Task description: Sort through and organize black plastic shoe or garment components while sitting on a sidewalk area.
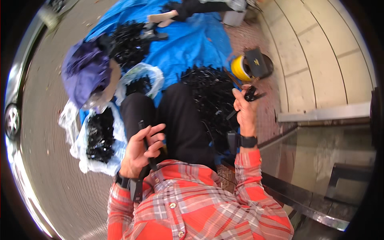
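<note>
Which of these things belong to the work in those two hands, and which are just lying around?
Likely part of the work:
Black stick in the left hand
Dark object in the right hand
Pile of black pieces
Plastic bag of black pieces
Blue sheet under the pile

Seemingly just lying about:
Purple cloth
Black box
Yellow container

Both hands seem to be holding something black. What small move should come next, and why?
Perhaps bring the right hand in toward the left hand: they are well apart, the left with a slim black piece, the right with a black object too blurred to name.
</note>
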